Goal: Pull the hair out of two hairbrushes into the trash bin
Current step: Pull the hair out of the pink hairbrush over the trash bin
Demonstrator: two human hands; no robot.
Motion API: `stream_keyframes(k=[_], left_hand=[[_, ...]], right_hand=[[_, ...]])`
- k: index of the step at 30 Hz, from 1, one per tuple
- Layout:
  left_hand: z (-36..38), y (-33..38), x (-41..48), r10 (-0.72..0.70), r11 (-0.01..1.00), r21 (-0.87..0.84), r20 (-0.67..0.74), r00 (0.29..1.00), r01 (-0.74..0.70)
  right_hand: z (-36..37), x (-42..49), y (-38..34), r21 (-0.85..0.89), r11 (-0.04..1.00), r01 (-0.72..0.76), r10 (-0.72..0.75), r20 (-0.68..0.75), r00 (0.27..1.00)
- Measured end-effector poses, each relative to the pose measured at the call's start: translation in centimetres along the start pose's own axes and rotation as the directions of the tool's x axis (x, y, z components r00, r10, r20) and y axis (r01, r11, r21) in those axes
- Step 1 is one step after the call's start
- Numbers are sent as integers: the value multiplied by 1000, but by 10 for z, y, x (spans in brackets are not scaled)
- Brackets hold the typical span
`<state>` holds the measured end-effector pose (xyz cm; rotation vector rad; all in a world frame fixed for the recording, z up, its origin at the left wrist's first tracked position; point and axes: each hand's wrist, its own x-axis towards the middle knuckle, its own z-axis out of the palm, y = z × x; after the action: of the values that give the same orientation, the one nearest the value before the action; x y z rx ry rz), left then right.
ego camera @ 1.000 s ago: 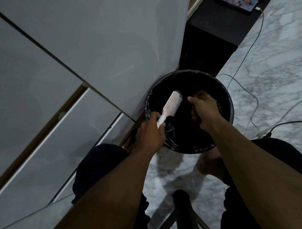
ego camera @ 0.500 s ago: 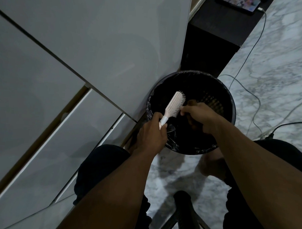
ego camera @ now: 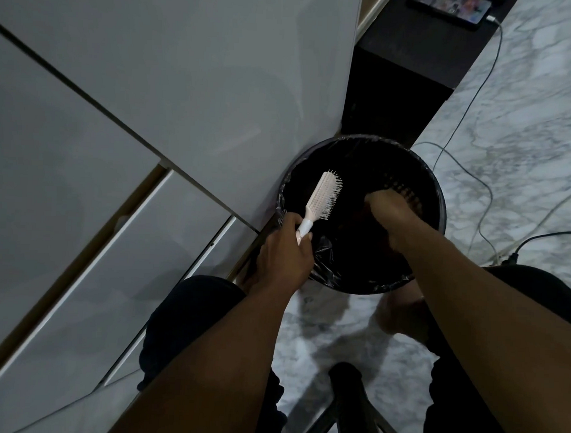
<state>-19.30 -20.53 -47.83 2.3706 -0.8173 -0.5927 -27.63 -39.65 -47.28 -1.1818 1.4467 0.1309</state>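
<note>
A round black trash bin (ego camera: pixel 438 202) lined with a black bag stands on the floor against the white cabinet. My left hand (ego camera: pixel 284 248) grips the handle of a white hairbrush (ego camera: pixel 323 198), holding it tilted over the bin's left side with the bristles facing right. My right hand (ego camera: pixel 391 212) reaches down inside the bin on the right, fingers curled and pointing downward; what they hold is too dark to see. No second brush is visible.
White cabinet doors and drawers (ego camera: pixel 150 147) fill the left. A dark shelf unit (ego camera: pixel 398 97) stands behind the bin with a phone (ego camera: pixel 453 5) on top. Cables (ego camera: pixel 473 177) trail over the marble floor at right. A black stool leg (ego camera: pixel 352 403) stands between my knees.
My right hand left the brush's bristles and moved right and down into the bin. My left hand and the brush stayed nearly in place.
</note>
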Motion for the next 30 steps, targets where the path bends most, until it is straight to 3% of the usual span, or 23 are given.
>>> stream_keyframes(k=[2, 3, 4, 6, 8, 9, 14, 18, 22, 30], left_hand=[[0, 0, 1, -1, 1000, 8, -4, 1000, 1], [0, 0, 1, -3, 1000, 8, -4, 1000, 3], [0, 1, 0, -1, 1000, 4, -4, 1000, 1], [0, 2, 0, 4, 1000, -3, 3, 1000, -4], [-1, 5, 0, 1, 1000, -1, 10, 1000, -1], [-1, 7, 0, 9, 1000, 3, 11, 1000, -9], [-2, 16, -7, 136, 990, -31, 57, 989, -135], [-2, 15, -4, 150, 987, -56, 18, 988, -149], [-1, 13, -3, 132, 989, -61, 10, 991, -132], [-2, 14, -1, 81, 991, -101, -38, 996, -84]], right_hand=[[2, 1, 7, -396, 917, 50, -91, -86, 992], [2, -1, 8, -445, 892, 81, -140, -102, 985], [3, 1, 9, -413, 902, 130, -187, -99, 977], [6, -1, 8, -132, 972, 196, -202, -36, 979], [11, -7, 3, 168, 980, 110, -134, 139, 981], [14, -10, 1, 217, 972, 88, -133, 200, 971], [26, -15, 4, 296, 939, 174, -232, 175, 957], [25, -12, 2, 333, 910, 245, -298, 119, 947], [29, -12, 7, 247, 918, 311, -336, 68, 939], [26, -8, 0, 203, 972, 117, -181, 334, 925]])
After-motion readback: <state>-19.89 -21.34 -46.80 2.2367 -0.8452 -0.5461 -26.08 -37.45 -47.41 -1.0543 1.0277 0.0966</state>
